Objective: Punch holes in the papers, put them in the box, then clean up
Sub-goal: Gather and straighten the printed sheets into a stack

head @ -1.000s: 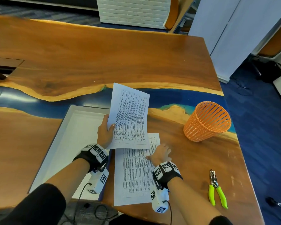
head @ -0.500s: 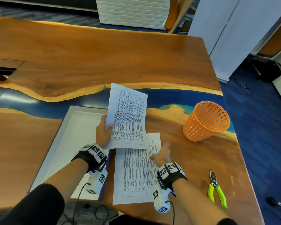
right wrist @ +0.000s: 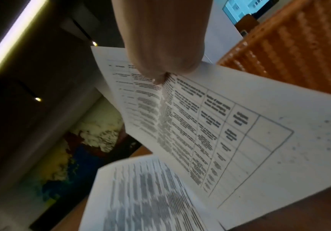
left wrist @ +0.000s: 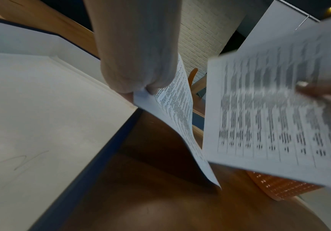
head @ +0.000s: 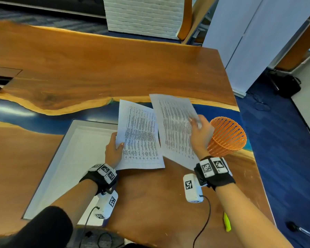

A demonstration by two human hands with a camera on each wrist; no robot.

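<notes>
My left hand (head: 117, 147) pinches the left edge of a printed sheet (head: 140, 138) and holds it over the right rim of the shallow white box (head: 75, 158). The wrist view shows the left hand (left wrist: 140, 92) gripping that sheet (left wrist: 180, 112) at the box's edge (left wrist: 41, 101). My right hand (head: 198, 124) grips a second printed sheet (head: 174, 126), raised off the table and tilted, just left of the orange basket (head: 228, 136). In the right wrist view the fingers (right wrist: 160, 62) pinch the second sheet (right wrist: 229, 125); the first sheet (right wrist: 150, 195) lies below.
A hole punch with a yellow-green handle (head: 227, 221) lies near the table's front right edge, mostly hidden by my right forearm. The wooden table (head: 97, 68) stretches far back. A blue floor drops off beyond its right edge.
My right hand has picked the second sheet up from the table and lifted it up and to the right, beside the basket. My left hand still holds the first sheet in nearly the same place.
</notes>
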